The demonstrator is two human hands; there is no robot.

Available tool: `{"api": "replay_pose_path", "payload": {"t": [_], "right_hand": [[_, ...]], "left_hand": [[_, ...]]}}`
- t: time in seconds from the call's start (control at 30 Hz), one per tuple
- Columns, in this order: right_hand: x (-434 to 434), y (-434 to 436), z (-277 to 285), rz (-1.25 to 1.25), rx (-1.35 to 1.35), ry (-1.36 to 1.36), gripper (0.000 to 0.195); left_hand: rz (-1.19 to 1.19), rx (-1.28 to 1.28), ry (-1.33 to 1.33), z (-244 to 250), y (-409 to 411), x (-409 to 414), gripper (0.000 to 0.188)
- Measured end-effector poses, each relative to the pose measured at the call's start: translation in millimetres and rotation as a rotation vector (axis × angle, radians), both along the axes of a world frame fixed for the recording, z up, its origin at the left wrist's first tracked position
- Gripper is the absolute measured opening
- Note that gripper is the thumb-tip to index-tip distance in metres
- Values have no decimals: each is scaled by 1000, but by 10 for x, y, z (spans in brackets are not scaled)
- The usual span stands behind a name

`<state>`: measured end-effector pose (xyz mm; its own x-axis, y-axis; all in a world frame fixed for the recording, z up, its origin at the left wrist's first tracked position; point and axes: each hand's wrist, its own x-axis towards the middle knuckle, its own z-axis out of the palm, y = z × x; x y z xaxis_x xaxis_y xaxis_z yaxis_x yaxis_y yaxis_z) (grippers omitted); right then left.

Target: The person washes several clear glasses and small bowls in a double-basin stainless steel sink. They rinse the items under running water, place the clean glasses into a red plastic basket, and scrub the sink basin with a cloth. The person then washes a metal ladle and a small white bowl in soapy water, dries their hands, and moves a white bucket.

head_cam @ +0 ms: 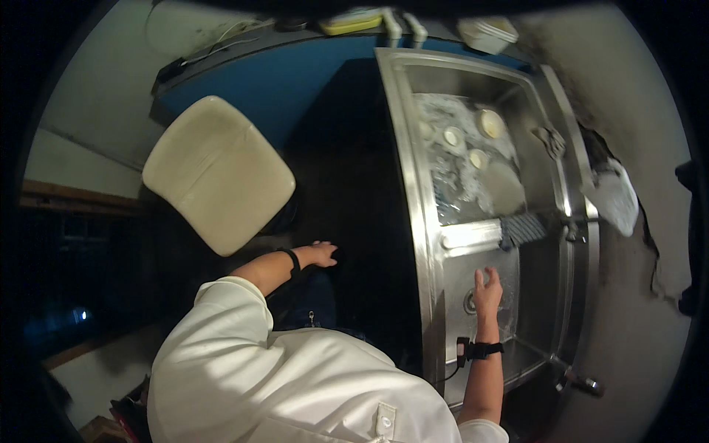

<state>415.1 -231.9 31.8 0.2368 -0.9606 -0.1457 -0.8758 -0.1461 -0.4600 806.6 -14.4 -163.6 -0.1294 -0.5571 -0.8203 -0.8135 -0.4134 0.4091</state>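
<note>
My right hand (488, 292) hovers over the near basin (534, 299) of a stainless-steel double sink, thumb and fingers apart, holding nothing. Partly behind it lies the round drain (470, 302). Low over the dark floor, my left hand (323, 254) hangs near my leg with its fingers loosely spread; I see nothing in it. Soapy water (443, 105) fills part of the far basin. In it sit a pale bowl (491, 123), two small whitish cups or bowls (453, 137) (478, 159) and a large translucent round piece (501, 188).
A grey textured cloth (523, 230) drapes over the sink divider (471, 237). A faucet (584, 382) is at the near right. A rag (551, 143) and a plastic bag (615, 196) are along the wall side. To my left stands a cream chair seat (221, 171). White containers (487, 34) stand beyond the sink.
</note>
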Motion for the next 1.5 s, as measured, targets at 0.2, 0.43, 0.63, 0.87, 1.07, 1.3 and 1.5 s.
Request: {"api": "replay_pose_path", "payload": {"t": [0.2, 0.43, 0.63, 0.87, 1.07, 1.3, 1.5], "right_hand": [[1172, -553, -490, -69, -75, 176, 69], [1733, -529, -585, -135, 54, 606, 66], [1873, -511, -498, -142, 46, 633, 62], [1881, -490, -513, -134, 22, 597, 63], [1836, -504, -432, -122, -6, 542, 63], [1779, -517, -354, -111, -8, 405, 66], [1720, -547, -320, -91, 15, 292, 63]], "left_hand": [[201, 165, -157, -237, 1558, 1255, 38], [1167, -203, -142, -701, 3294, 2083, 22], [2305, 58, 148, -768, 3090, 2009, 18], [2128, 336, 652, -705, 2314, 1525, 29], [1713, 446, 1134, -540, 1387, 990, 19], [1152, 800, 499, 465, 396, 1266, 6], [240, -86, 219, 987, -1471, 1796, 10]]}}
